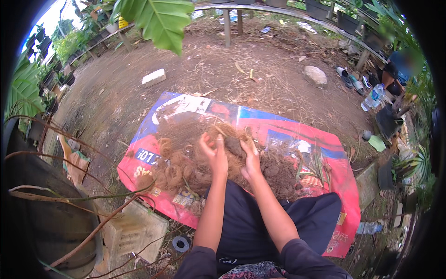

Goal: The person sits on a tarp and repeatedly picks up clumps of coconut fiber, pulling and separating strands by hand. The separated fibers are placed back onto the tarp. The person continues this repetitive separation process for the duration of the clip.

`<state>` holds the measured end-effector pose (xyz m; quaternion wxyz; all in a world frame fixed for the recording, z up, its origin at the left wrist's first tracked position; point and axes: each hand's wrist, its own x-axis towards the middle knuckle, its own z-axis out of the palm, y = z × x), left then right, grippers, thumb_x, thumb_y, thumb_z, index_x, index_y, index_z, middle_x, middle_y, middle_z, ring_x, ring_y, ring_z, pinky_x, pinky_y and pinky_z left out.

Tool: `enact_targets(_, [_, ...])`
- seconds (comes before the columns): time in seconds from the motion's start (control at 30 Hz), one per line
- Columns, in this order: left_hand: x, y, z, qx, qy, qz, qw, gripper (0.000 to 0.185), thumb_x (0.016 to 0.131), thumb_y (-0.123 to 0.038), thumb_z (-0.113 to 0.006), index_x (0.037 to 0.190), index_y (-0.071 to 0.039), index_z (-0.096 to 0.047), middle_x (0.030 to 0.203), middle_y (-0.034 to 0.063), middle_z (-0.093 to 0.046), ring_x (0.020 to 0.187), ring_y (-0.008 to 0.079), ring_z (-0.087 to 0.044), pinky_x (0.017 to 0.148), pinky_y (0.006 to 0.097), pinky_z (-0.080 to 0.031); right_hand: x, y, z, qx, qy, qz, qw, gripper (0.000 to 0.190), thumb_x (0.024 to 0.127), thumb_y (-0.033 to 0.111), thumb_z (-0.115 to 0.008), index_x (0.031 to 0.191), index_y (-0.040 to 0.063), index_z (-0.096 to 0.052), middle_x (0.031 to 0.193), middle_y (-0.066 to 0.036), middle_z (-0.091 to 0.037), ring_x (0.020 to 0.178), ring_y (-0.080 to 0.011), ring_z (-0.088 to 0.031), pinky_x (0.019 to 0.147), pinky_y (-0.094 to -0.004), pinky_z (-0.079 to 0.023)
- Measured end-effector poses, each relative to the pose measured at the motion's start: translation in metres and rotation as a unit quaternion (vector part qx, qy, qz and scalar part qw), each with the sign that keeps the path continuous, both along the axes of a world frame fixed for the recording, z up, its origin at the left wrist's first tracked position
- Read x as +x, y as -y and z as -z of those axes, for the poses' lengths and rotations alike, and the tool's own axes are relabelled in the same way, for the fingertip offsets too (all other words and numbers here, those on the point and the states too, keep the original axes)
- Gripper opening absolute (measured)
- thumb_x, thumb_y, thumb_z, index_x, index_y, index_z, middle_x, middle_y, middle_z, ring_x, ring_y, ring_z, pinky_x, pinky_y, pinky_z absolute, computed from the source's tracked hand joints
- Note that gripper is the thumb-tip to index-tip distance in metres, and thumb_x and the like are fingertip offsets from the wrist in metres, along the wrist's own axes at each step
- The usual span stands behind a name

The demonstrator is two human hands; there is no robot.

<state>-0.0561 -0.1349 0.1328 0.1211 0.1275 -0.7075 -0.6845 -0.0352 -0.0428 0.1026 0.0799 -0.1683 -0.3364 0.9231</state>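
Note:
Before me a printed plastic banner, mostly red and blue, lies on the ground under brown coir fibre and loose dark soil. My right hand grips the right end of a clump of fibrous roots and soil, thumb and fingers pressed on it. At the clump's left side is my left hand, palm turned inward, with its fingers apart; whether it touches the fibre is hard to tell. Long green leaf strips rest on the banner to the right of the soil.
White block and grey stone lie beyond the banner. A person sits at the far right near sandals and a water bottle. Thin bare branches cross the left side before a large dark container. A wooden plant bench runs behind.

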Motion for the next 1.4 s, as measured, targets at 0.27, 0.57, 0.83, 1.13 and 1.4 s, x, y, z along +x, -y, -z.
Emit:
enact_targets(0.27, [0.006,-0.023,0.013,0.128,-0.016,0.164,0.978,0.056,0.09,-0.032,-0.063,0.133,-0.001,-0.043,0.129,0.0104,-0.049,0.113,0.0172,-0.048,0.095,0.0313,-0.039,0.039,-0.068,-0.004,-0.156,0.037,-0.095,0.982,0.048,0.092,0.034,-0.051,0.131,0.006,-0.048,0.126,-0.014,-0.054,0.115,-0.0298,-0.053,0.095,-0.046,-0.045])
enact_targets(0.57, [0.063,-0.064,0.018,0.06,-0.111,0.149,0.981,0.014,0.094,-0.013,-0.057,0.097,0.0,-0.061,0.086,-0.0019,-0.058,0.079,0.0036,-0.05,0.071,0.0205,-0.042,0.05,-0.066,-0.003,-0.079,-0.022,0.067,0.994,0.045,0.095,0.03,-0.048,0.134,0.008,-0.044,0.131,-0.01,-0.05,0.119,-0.0243,-0.049,0.099,-0.0394,-0.042])
enact_targets(0.83, [0.053,-0.067,0.033,0.086,0.011,0.246,0.965,0.051,0.094,-0.027,-0.057,0.135,-0.004,-0.037,0.119,0.0107,-0.055,0.109,0.0181,-0.054,0.094,0.0307,-0.044,0.061,-0.069,0.0,-0.007,-0.021,0.027,0.999,0.038,0.094,0.024,-0.05,0.126,0.004,-0.052,0.126,-0.009,-0.052,0.116,-0.0203,-0.051,0.098,-0.0337,-0.041])
enact_targets(1.13, [0.063,-0.094,0.034,0.405,0.035,0.181,0.895,0.043,0.091,-0.018,-0.06,0.129,-0.004,-0.043,0.12,0.0088,-0.053,0.108,0.0203,-0.056,0.087,0.0343,-0.051,0.066,-0.067,0.001,0.346,-0.117,0.122,0.923,0.042,0.096,0.024,-0.046,0.131,0.001,-0.047,0.139,-0.014,-0.041,0.131,-0.0247,-0.036,0.109,-0.0352,-0.027])
enact_targets(1.4, [0.071,-0.096,0.037,0.551,0.1,0.218,0.799,0.042,0.093,-0.042,-0.05,0.123,-0.012,-0.051,0.113,0.003,-0.056,0.106,0.0183,-0.055,0.088,0.0329,-0.048,0.078,-0.067,-0.002,0.472,-0.051,0.143,0.868,0.021,0.09,0.008,-0.055,0.106,-0.001,-0.065,0.108,-0.014,-0.065,0.108,-0.023,-0.059,0.095,-0.0348,-0.043])
